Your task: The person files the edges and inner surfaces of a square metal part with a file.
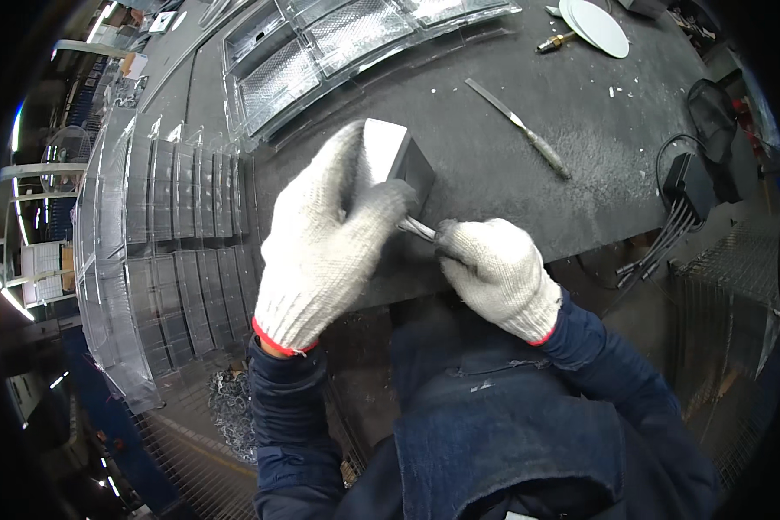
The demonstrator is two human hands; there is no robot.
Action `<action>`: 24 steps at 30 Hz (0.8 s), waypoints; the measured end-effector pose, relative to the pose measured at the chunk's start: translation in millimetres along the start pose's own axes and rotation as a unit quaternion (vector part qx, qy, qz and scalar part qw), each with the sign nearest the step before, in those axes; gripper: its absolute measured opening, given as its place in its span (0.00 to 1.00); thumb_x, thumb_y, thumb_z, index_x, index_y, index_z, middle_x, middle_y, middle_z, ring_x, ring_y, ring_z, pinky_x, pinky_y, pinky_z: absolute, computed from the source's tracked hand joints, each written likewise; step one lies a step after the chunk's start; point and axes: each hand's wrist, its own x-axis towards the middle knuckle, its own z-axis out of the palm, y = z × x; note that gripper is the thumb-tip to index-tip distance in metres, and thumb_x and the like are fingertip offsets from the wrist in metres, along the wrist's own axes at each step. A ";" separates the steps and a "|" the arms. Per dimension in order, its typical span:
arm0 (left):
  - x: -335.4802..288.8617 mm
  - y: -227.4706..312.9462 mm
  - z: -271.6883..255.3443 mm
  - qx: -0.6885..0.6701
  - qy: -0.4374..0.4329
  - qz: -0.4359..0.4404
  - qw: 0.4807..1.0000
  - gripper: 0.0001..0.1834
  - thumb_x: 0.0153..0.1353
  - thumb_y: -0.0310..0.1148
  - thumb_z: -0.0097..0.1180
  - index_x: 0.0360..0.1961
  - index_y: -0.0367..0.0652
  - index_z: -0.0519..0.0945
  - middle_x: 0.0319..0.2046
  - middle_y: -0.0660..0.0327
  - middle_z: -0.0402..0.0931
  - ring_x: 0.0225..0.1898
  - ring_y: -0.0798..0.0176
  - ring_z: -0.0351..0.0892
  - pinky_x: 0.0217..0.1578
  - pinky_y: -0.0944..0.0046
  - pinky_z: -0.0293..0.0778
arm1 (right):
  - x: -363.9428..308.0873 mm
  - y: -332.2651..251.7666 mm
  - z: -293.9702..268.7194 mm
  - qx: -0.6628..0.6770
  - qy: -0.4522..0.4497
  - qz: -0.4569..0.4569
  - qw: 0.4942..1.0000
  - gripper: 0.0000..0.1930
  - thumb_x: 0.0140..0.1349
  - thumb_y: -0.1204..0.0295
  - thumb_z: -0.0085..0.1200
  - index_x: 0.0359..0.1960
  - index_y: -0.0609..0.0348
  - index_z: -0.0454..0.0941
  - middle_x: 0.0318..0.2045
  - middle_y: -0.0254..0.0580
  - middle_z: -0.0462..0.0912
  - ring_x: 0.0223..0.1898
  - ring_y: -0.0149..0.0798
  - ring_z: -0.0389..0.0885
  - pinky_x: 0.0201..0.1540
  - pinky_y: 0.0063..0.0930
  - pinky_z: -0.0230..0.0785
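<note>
My left hand [321, 238], in a white knitted glove with a red cuff, is closed around a small box-shaped metal block [386, 143]. The block's top face is bright and its right side is dark grey. It is held over the near part of the dark worktable [485, 195]. My right hand [498, 276], gloved alike, is closed on a slim silver metal tool [419, 229]. The tool's shaft points left to the block's lower edge, beside my left fingertips. Its handle is hidden in my right fist, and the glove also hides the working tip.
A flat file [542, 151] lies right of the block. Clear plastic trays with compartments stand at the left [178, 195] and back [321, 69]. At the far right are a white disc [600, 30], a brass-coloured fitting [553, 42] and a black box with cables [688, 185].
</note>
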 end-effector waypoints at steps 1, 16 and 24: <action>-2.2 3.9 1.4 0.023 0.002 0.003 1.000 0.39 0.68 0.39 0.70 0.75 0.27 0.77 0.58 0.38 0.89 0.56 0.52 0.91 0.60 0.56 0.83 | 2.4 1.2 -1.3 -0.026 -0.003 -0.004 1.000 0.10 0.60 0.79 0.68 0.40 0.54 0.80 0.25 0.42 0.79 0.27 0.49 0.83 0.34 0.43 0.78; -45.3 -29.1 -15.3 -0.066 0.114 0.115 0.985 0.45 0.54 0.24 0.84 0.72 0.24 0.78 0.63 0.41 0.86 0.63 0.49 0.89 0.66 0.50 0.84 | 18.5 -31.7 -14.5 0.120 -0.002 0.146 0.982 0.06 0.67 0.79 0.67 0.44 0.62 0.86 0.37 0.51 0.91 0.37 0.47 0.95 0.41 0.35 0.85; -57.3 -54.9 -12.7 -0.092 0.144 0.134 0.976 0.46 0.56 0.20 0.79 0.76 0.23 0.75 0.68 0.39 0.84 0.68 0.47 0.86 0.68 0.49 0.84 | 16.5 -67.1 -26.0 0.245 -0.039 0.256 0.934 0.05 0.65 0.79 0.67 0.41 0.64 0.86 0.32 0.44 0.90 0.33 0.29 0.89 0.39 0.27 0.81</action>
